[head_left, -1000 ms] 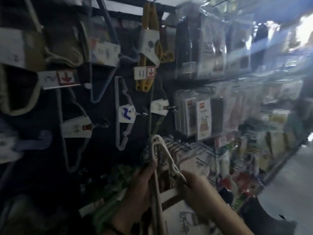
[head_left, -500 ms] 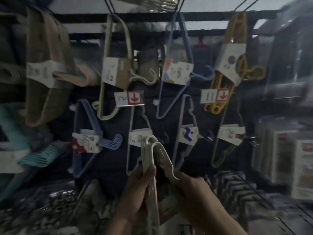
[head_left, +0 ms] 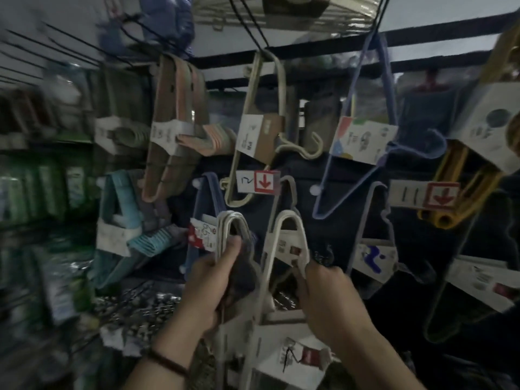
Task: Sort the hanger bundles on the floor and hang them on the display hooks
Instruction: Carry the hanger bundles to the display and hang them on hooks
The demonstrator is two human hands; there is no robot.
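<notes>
A person's left hand [head_left: 213,285] and right hand [head_left: 329,299], at six o'clock in the frame, now hold two sets of white hangers apart, where half a second ago both clasped a single stack with its hooks together; the left fingers curl round the necks of the first white hanger bundle [head_left: 225,229], thumb pressed on its hook, while the right fingers clench the labelled shoulder of the second white hanger bundle [head_left: 287,240], just beside it at five o'clock; the split suggests this pair is sorted and each bundle now wants a hook of its own; the view has also swung left and upward, bringing black wire display hooks [head_left: 254,38] into sight at twelve o'clock; behind the hands a dark back panel [head_left: 309,170] is crowded with hung stock: a cream hanger bundle [head_left: 270,108] above a price tag marked 12 [head_left: 257,181], a blue hanger bundle [head_left: 365,136] at two o'clock, yellow hangers [head_left: 461,192] at three; blurred shelves of green packaged goods [head_left: 36,187] fill nine o'clock in the dim shop aisle; the floor is out of view.
</notes>
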